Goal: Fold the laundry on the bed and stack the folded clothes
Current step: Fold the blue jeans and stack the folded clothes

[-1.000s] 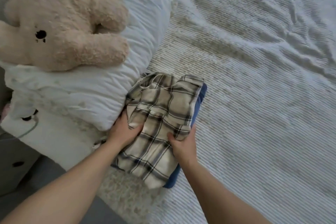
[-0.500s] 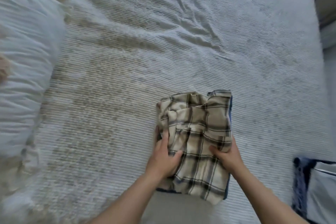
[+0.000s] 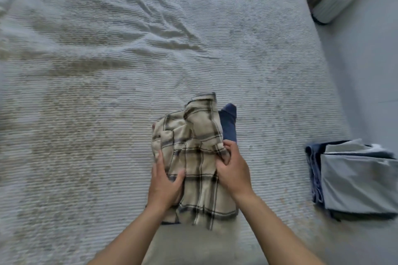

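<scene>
A folded cream plaid shirt (image 3: 193,157) with dark checks lies on top of a folded blue garment (image 3: 228,122), whose far corner sticks out on the right. Both of my hands hold this small bundle over the bed (image 3: 107,92). My left hand (image 3: 164,185) grips its left side, thumb on top of the plaid cloth. My right hand (image 3: 233,170) pinches the plaid fabric at the right edge. A stack of folded clothes (image 3: 353,176), pale grey on top of dark blue, sits on the bed at the right.
The bed is covered by a wrinkled white ribbed blanket. Its right edge drops to a grey floor (image 3: 366,71). A pale ribbed suitcase (image 3: 331,4) stands by the wall at the top right.
The bundle in my hands has travelled from beside the pillow and teddy bear to the right across the bed. The folded stack has come further into view. The blue garment's corner now shows more.
</scene>
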